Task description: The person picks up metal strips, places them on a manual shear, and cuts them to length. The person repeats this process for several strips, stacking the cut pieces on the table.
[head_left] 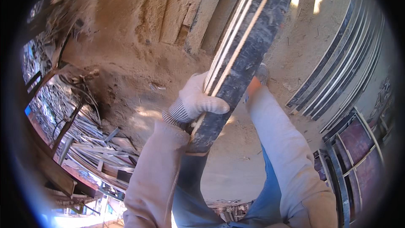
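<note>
Two gloved hands (198,99), one panel (240,63)

Sandy dirt ground (126,63), wooden planks (190,12), scrap pile (84,143), dark panels (337,76)

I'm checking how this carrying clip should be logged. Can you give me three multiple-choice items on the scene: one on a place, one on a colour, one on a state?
1. Where do the stacked wooden planks lie?
A. top centre, on the sandy ground
B. across the person's knees
C. on a shelf

2. What colour is the left hand's glove?
A. black
B. white
C. green

3. How does the left hand meet the long dark panel?
A. hovers apart
B. rests flat underneath
C. fingers wrapped over its edge

A: planks lie on sand; B: pale knit; C: fingers curl round.
</note>
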A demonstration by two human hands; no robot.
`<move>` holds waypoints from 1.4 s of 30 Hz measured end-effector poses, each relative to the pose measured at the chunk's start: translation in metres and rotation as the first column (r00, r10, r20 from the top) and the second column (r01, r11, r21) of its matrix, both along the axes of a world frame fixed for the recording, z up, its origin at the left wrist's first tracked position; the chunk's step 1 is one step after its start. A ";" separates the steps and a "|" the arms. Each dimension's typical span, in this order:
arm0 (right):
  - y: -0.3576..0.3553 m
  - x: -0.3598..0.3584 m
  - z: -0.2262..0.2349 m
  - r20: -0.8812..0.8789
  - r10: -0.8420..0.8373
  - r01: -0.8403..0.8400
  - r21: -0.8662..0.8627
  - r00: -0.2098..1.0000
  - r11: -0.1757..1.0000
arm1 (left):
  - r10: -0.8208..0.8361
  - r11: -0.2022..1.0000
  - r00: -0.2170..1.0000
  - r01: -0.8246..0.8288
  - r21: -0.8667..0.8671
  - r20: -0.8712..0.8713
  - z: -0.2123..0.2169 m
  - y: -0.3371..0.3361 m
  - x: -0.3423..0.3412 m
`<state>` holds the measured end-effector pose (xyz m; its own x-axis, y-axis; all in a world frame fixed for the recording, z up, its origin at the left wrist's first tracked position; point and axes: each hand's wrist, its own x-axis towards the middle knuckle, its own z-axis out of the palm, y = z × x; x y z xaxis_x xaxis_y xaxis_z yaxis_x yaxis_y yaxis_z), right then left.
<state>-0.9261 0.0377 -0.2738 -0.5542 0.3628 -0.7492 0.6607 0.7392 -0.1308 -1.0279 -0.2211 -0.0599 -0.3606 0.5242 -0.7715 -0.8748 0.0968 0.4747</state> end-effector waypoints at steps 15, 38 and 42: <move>-0.057 0.079 0.373 0.098 -0.931 0.611 -0.777 0.351 0.148 | 0.216 0.970 0.976 -0.212 0.114 -0.023 0.226 0.096 0.028; -0.017 0.468 0.882 0.201 -0.598 0.544 0.270 0.775 0.795 | 0.202 0.978 0.846 -0.205 -0.049 0.493 0.327 0.242 0.242; -0.083 0.585 0.926 0.113 -0.726 0.697 0.214 0.678 0.684 | 0.122 0.934 0.604 -0.339 0.115 0.787 0.322 0.270 0.321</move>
<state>-0.3411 -0.0455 0.6526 0.0513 0.7004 -0.7119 0.9938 0.0347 0.1057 -0.7073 0.0490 0.2617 0.1605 0.7049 -0.6909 -0.9037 -0.1765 -0.3900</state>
